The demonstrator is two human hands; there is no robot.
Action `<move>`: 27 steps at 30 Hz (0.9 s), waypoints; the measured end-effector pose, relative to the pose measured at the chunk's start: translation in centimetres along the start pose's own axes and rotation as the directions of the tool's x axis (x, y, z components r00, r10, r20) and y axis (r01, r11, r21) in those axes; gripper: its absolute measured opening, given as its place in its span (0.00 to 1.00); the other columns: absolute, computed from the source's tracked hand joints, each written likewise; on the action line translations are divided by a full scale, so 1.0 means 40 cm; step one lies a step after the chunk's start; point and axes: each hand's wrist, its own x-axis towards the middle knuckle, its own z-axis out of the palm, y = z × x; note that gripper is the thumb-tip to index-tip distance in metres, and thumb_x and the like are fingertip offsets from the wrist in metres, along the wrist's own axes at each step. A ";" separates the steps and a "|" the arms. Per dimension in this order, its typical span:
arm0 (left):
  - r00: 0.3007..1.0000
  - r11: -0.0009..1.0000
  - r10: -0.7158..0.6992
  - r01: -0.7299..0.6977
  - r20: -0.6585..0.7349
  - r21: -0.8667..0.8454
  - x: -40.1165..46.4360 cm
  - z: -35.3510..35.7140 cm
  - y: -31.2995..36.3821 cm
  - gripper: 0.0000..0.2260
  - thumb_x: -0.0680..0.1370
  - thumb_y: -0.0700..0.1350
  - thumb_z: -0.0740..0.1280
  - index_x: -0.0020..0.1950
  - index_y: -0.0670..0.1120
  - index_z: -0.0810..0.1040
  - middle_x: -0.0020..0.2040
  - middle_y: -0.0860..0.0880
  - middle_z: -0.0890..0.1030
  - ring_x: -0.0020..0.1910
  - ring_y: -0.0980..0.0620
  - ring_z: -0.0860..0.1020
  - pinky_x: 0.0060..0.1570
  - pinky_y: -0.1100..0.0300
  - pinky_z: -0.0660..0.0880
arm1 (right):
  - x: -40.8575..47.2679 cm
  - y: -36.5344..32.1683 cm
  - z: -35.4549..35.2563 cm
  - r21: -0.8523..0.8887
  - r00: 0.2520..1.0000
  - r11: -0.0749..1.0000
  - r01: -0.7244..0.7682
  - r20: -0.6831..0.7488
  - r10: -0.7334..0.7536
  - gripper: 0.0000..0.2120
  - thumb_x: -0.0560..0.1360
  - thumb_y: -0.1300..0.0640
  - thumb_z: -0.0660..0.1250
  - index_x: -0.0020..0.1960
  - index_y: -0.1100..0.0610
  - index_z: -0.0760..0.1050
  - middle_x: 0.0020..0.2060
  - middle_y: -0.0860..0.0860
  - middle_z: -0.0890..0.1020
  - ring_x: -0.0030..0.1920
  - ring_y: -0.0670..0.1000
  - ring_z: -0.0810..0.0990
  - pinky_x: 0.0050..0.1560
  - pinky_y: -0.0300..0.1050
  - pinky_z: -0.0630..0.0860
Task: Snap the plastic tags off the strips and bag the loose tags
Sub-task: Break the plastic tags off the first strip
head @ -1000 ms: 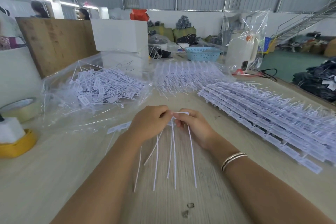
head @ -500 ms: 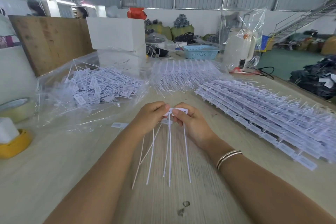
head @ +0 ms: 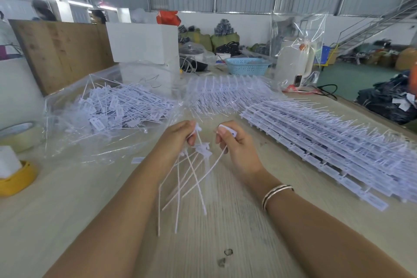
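My left hand (head: 178,140) grips a small bunch of white plastic tags (head: 202,149), their thin tails fanning down toward me over the table. My right hand (head: 234,142) pinches a single white tag (head: 230,132), held a little apart from the bunch, its tail curving down left. A clear plastic bag (head: 108,110) lies open at the left, holding a heap of loose tags. Stacked strips of unsnapped tags (head: 327,142) lie along the right side, and another layer of strips (head: 225,95) sits behind my hands.
A tape roll (head: 20,133) and a yellow holder (head: 15,178) sit at the left edge. A wooden board (head: 61,52), white box (head: 144,40), blue basket (head: 248,66) and a bagged white appliance (head: 295,61) stand at the back. One loose tag (head: 138,160) lies on the beige table (head: 225,232).
My hands have pulled apart: the right hand now holds one tag separated from the bunch in the left hand. The tails have swung and splayed out.
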 end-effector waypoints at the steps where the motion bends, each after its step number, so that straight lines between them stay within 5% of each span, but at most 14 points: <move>1: 0.999 0.998 0.034 -0.033 -0.019 0.046 0.000 -0.007 0.000 0.19 0.80 0.49 0.60 0.28 0.51 0.72 0.26 0.52 0.70 0.28 0.52 0.66 0.33 0.60 0.62 | 0.002 0.004 0.001 0.023 0.999 0.999 -0.028 0.020 0.028 0.11 0.80 0.63 0.59 0.40 0.56 0.73 0.31 0.48 0.75 0.31 0.46 0.70 0.35 0.37 0.68; 6: 0.980 0.975 0.192 -0.183 -0.060 0.128 -0.009 0.005 0.012 0.17 0.75 0.47 0.62 0.26 0.52 0.72 0.23 0.56 0.70 0.25 0.59 0.67 0.30 0.65 0.64 | 0.020 0.027 0.034 -0.275 0.975 0.942 -0.192 0.059 0.216 0.10 0.80 0.53 0.61 0.40 0.53 0.69 0.33 0.45 0.73 0.32 0.36 0.72 0.36 0.28 0.67; 8: 0.977 0.969 0.205 -0.195 -0.053 0.154 -0.011 0.008 0.012 0.13 0.72 0.47 0.61 0.26 0.52 0.72 0.23 0.55 0.70 0.27 0.55 0.67 0.33 0.60 0.64 | 0.025 0.037 0.046 -0.402 0.962 0.886 -0.232 0.039 0.270 0.09 0.80 0.49 0.59 0.51 0.54 0.72 0.43 0.49 0.76 0.45 0.40 0.76 0.48 0.34 0.71; 11: 0.979 0.934 0.206 -0.191 -0.016 0.302 -0.017 0.007 0.005 0.11 0.70 0.47 0.57 0.30 0.50 0.74 0.27 0.51 0.74 0.28 0.50 0.69 0.34 0.54 0.67 | 0.024 0.031 0.045 -0.461 0.962 0.852 -0.248 -0.011 0.274 0.21 0.81 0.48 0.55 0.70 0.58 0.65 0.59 0.53 0.72 0.61 0.50 0.71 0.64 0.44 0.65; 13: 0.976 0.893 0.217 -0.202 0.010 0.403 -0.018 0.009 -0.004 0.10 0.70 0.47 0.56 0.34 0.48 0.76 0.32 0.47 0.78 0.30 0.49 0.72 0.34 0.52 0.70 | 0.020 0.020 0.035 -0.353 0.967 0.901 -0.252 -0.053 0.249 0.16 0.82 0.49 0.54 0.65 0.56 0.71 0.59 0.51 0.73 0.60 0.46 0.72 0.60 0.35 0.65; 15: 0.965 0.854 0.257 -0.249 0.046 0.457 -0.016 0.016 -0.009 0.08 0.74 0.41 0.59 0.38 0.49 0.75 0.35 0.50 0.78 0.35 0.51 0.75 0.38 0.55 0.71 | 0.012 0.012 0.028 -0.238 0.957 0.928 -0.287 -0.038 0.287 0.12 0.81 0.48 0.57 0.50 0.52 0.77 0.49 0.48 0.79 0.47 0.38 0.76 0.48 0.28 0.68; 18: 0.950 0.813 0.301 -0.304 0.087 0.497 -0.014 0.026 -0.014 0.11 0.75 0.36 0.61 0.48 0.51 0.75 0.42 0.57 0.76 0.42 0.58 0.75 0.43 0.64 0.70 | 0.007 0.013 0.027 -0.311 0.969 0.922 -0.231 0.013 0.247 0.14 0.79 0.51 0.62 0.40 0.56 0.79 0.40 0.53 0.81 0.39 0.44 0.76 0.42 0.36 0.70; 20: 0.953 0.796 0.292 -0.290 0.082 0.532 -0.016 0.026 -0.017 0.08 0.78 0.39 0.61 0.53 0.50 0.74 0.44 0.55 0.77 0.43 0.55 0.76 0.43 0.60 0.72 | 0.008 0.007 0.023 -0.219 0.977 0.952 -0.212 -0.029 0.211 0.13 0.79 0.55 0.63 0.41 0.62 0.78 0.37 0.54 0.79 0.39 0.46 0.75 0.43 0.37 0.69; 23: 0.949 0.726 0.314 -0.250 0.014 0.641 -0.019 0.015 -0.014 0.07 0.79 0.45 0.59 0.44 0.48 0.74 0.33 0.52 0.77 0.35 0.47 0.77 0.36 0.54 0.71 | 0.010 0.005 0.012 -0.070 0.978 0.976 -0.205 -0.060 0.201 0.12 0.79 0.59 0.62 0.37 0.58 0.74 0.29 0.41 0.74 0.34 0.39 0.72 0.37 0.27 0.67; 27: 0.932 0.633 0.362 -0.220 -0.032 0.742 -0.025 0.016 -0.001 0.11 0.79 0.46 0.59 0.36 0.49 0.71 0.25 0.54 0.69 0.30 0.48 0.73 0.41 0.56 0.64 | 0.006 0.013 0.016 -0.103 0.982 0.977 -0.187 -0.028 0.185 0.14 0.79 0.62 0.59 0.34 0.53 0.70 0.27 0.39 0.72 0.32 0.38 0.69 0.36 0.27 0.66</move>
